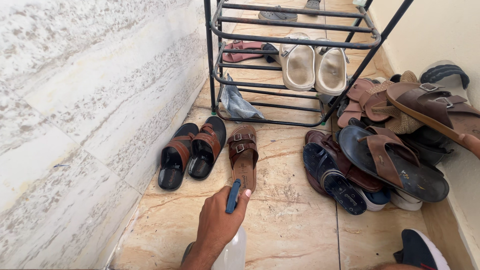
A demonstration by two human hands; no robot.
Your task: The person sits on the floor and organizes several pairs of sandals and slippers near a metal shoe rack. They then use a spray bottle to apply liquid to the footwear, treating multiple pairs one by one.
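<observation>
- Black-and-brown sandal pair (191,149) by the wall, single brown buckle sandal (243,156) just beside.
- Your left hand (218,221) is closed around a spray bottle (231,245), thumb on its blue trigger (233,196), nozzle near the buckle sandal.
- Metal rack (295,40) behind holds white slippers (314,65).
- Sandal pile (380,160) right.
- Your right hand (471,143), at the frame edge, grips a brown sandal (432,106).
</observation>
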